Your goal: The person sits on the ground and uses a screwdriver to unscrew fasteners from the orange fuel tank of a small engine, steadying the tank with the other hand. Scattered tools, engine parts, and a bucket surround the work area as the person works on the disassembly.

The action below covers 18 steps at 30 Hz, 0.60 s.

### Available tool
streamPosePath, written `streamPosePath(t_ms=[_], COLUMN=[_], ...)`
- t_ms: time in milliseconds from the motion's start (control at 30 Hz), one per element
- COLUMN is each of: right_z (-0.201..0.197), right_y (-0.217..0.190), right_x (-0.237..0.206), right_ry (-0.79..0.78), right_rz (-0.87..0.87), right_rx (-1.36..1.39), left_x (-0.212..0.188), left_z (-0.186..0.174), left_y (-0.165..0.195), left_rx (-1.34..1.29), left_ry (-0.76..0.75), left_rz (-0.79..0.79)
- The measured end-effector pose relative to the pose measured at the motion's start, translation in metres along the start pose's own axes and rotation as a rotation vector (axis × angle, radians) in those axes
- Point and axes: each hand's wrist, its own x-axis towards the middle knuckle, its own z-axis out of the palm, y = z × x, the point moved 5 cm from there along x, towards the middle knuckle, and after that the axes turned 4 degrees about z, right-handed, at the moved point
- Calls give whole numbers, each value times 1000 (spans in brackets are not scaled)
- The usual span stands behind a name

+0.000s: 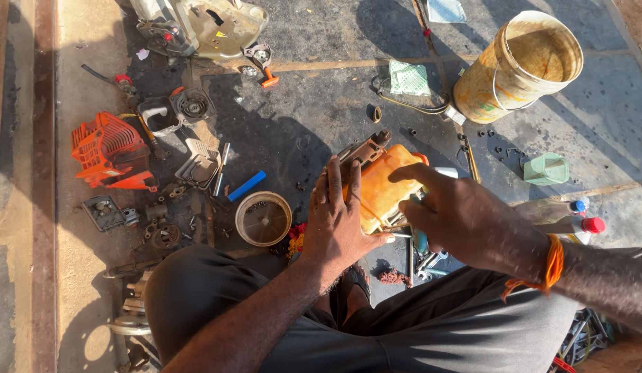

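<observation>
Two hands meet over one part in my head view: an orange engine housing (383, 186), held above the oily floor (307, 131) in front of my knees. My left hand (338, 221) wraps its near-left side, fingers (334, 183) clamped on the housing. My right hand (459, 217) covers its right end, fingers curled on it. Its long axis runs diagonally, a grey metal end pointing up-left and away from me. I see a round filter cup (263, 218) lying just left, an orange ribbed cover (110, 152) far left, and a tipped bucket (521, 65) beyond.
</observation>
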Motion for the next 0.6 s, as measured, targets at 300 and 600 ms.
streamPosePath(t_ms=[300,600], right_z=[-8,-1], right_y=[-14,-9], right_x=[-45,-9], right_ry=[576,-185], right_rz=[-925,128], right_rx=[-912,92], left_x=[0,-2], left_z=[0,0], left_y=[-3,-1], left_rx=[-8,-7], left_ry=[69,14], left_rz=[44,14])
